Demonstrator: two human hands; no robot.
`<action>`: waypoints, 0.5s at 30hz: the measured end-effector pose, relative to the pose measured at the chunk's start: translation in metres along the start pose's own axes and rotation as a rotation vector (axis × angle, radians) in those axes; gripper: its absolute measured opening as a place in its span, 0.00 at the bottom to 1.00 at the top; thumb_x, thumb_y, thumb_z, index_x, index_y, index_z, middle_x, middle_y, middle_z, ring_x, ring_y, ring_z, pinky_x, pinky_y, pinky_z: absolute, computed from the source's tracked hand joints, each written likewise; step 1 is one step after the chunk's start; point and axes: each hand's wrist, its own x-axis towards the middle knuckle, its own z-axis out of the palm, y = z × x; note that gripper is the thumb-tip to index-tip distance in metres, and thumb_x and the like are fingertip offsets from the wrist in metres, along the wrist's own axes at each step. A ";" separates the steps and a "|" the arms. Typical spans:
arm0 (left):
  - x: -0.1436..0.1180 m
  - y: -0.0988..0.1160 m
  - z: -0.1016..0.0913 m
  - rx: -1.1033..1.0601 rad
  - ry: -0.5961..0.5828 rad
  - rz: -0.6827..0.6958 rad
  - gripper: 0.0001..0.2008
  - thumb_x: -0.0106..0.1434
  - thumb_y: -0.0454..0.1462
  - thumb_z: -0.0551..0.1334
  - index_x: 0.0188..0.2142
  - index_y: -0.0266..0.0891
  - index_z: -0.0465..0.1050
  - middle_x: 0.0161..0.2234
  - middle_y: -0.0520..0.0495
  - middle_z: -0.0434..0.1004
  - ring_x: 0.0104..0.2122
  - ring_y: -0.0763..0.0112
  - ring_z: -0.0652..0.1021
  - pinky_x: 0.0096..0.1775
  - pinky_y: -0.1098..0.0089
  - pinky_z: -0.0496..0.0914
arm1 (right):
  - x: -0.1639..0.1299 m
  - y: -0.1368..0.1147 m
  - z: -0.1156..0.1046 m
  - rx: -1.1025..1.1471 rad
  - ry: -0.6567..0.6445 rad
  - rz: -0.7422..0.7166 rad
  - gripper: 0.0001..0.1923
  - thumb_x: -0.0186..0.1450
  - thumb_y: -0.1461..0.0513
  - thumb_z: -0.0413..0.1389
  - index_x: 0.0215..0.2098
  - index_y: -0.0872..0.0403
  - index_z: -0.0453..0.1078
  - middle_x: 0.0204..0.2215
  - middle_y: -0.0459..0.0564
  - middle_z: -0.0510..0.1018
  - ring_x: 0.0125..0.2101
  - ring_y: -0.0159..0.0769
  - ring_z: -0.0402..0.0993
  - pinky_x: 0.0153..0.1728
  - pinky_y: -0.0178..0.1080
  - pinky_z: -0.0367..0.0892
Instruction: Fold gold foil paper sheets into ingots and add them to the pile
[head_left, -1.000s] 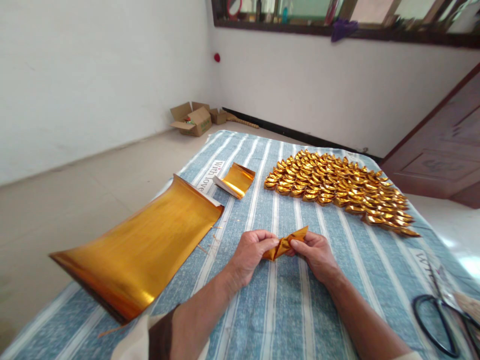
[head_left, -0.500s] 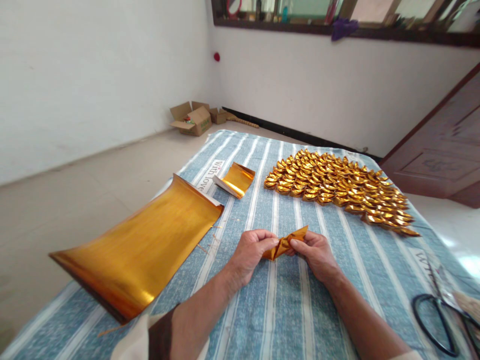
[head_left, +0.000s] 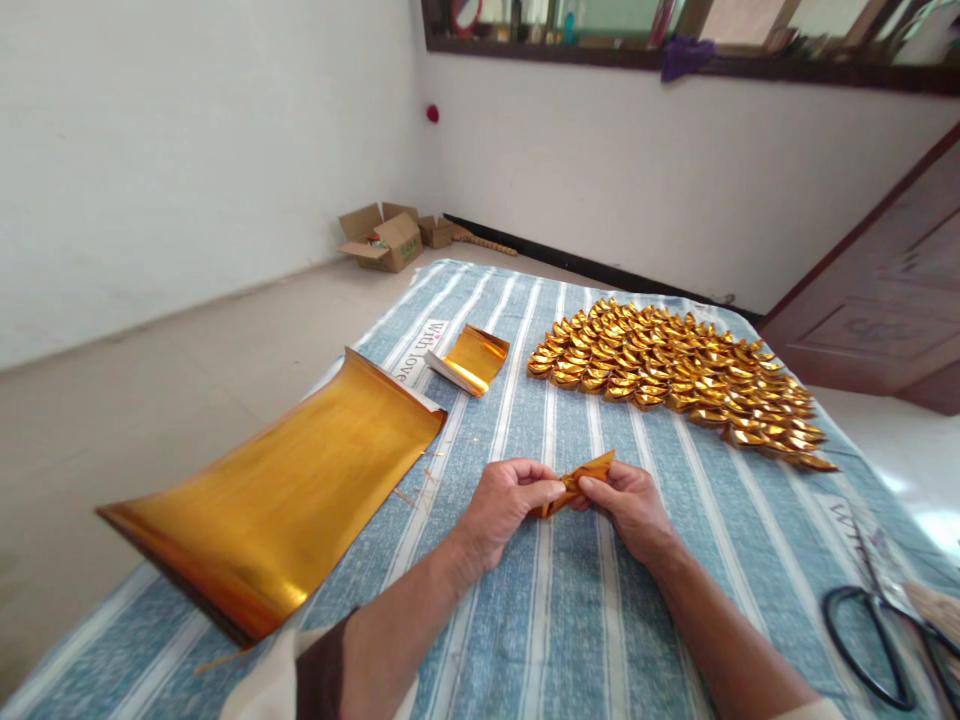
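Between my hands is a partly folded piece of gold foil paper (head_left: 598, 468), its right end sticking up as a pointed flap. My left hand (head_left: 504, 508) pinches its left part, thumb on top. My right hand (head_left: 631, 508) grips the other end between thumb and fingers. The fingertips of both hands nearly meet at the paper's middle, and some of the folds are hidden behind them. Beyond, to the right, lie rows of folded gold paper ingots (head_left: 660, 365). Left of my hands rests a large stack of gold foil sheets (head_left: 300, 480), curled at the ends.
A smaller stack of gold paper (head_left: 476, 358) lies past my left hand. Black-handled scissors (head_left: 870, 640) sit at the right edge of the striped cloth (head_left: 517, 640). Open cardboard boxes (head_left: 386, 240) stand on the floor behind, and a reddish-brown wooden panel (head_left: 885, 290) leans in at the right.
My left thumb has slid slightly right along the foil paper, towards its middle. My right hand keeps nearly the same place, and everything else stays put.
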 end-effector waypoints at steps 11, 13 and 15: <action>0.002 -0.004 0.003 0.050 0.030 0.031 0.07 0.48 0.38 0.66 0.23 0.35 0.74 0.18 0.52 0.71 0.20 0.76 0.68 0.26 0.73 0.61 | 0.000 -0.001 0.001 0.008 -0.034 0.001 0.14 0.53 0.53 0.66 0.32 0.54 0.77 0.25 0.48 0.80 0.24 0.32 0.73 0.30 0.36 0.67; 0.002 -0.005 0.002 0.030 0.056 0.014 0.08 0.48 0.39 0.67 0.24 0.35 0.74 0.20 0.51 0.73 0.21 0.76 0.69 0.27 0.72 0.63 | 0.000 -0.003 0.002 0.017 -0.036 -0.002 0.15 0.53 0.53 0.66 0.32 0.54 0.77 0.24 0.47 0.80 0.24 0.32 0.72 0.29 0.35 0.67; 0.003 -0.005 0.001 -0.004 0.083 -0.007 0.09 0.47 0.39 0.68 0.25 0.34 0.74 0.22 0.50 0.74 0.22 0.74 0.71 0.28 0.72 0.64 | -0.001 -0.005 0.003 0.030 -0.043 0.001 0.15 0.52 0.53 0.67 0.33 0.54 0.76 0.23 0.46 0.79 0.23 0.32 0.72 0.29 0.35 0.67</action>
